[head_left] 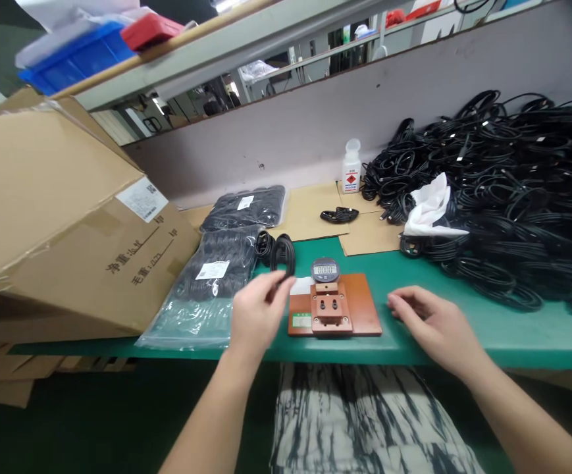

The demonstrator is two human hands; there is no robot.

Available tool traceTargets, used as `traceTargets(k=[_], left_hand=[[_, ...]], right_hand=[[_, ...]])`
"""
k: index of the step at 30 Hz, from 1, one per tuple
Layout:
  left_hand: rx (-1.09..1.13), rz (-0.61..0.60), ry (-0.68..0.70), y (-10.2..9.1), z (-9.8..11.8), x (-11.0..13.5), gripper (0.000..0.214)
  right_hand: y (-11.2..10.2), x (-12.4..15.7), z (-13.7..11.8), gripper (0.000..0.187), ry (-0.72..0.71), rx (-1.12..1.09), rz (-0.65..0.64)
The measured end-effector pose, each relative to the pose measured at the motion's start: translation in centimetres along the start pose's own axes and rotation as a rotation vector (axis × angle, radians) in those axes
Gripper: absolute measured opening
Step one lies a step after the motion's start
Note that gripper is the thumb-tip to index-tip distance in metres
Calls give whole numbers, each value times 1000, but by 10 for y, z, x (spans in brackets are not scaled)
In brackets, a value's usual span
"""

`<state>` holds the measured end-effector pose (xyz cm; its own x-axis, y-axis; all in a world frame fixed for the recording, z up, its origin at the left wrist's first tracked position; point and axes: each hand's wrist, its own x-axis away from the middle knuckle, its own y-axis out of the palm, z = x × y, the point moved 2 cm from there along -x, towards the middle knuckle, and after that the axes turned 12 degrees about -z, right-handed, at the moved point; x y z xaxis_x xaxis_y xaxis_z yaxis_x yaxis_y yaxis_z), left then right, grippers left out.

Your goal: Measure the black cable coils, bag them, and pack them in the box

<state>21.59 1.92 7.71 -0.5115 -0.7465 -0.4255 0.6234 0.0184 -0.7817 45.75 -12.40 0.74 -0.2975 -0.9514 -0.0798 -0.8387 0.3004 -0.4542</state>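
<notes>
My left hand (260, 308) is pinched shut on a coiled black cable (282, 257) that stands on edge beside a clear bag of cables (207, 283). A brown test fixture (335, 308) with a round digital gauge (325, 269) sits on the green table (488, 322) between my hands. To the right of the fixture, my right hand (431, 326) rests on the table, fingers loosely curled, holding nothing.
A large heap of coiled black cables (507, 191) with a white cloth (431, 207) on it fills the right side. A white bottle (351, 168) stands at the back wall. A second cable bag (246, 207), cardboard sheets (310, 210) and a big cardboard box (63, 217) lie to the left.
</notes>
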Motion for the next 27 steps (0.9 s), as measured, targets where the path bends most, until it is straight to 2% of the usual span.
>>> traceTargets(k=[3,6,11,18,27], left_hand=[[-118,-114,-121,16,-17,-53,28],[-172,-161,-168,30,-30,-77,22],[-231,-196,-239,42,-40,-73,24],[-249,-192,-285,49,-35,-70,28],[-161,-176,-235,51,-35,-63,26]], right_hand=[[1,-8,7,28,8,-14,-34],[2,-4,5,26,-5,-10,-40],[2,-2,2,26,3,-19,-58],[3,-4,3,30,28,6,-98],[3,-6,2,34,73,17,-83]])
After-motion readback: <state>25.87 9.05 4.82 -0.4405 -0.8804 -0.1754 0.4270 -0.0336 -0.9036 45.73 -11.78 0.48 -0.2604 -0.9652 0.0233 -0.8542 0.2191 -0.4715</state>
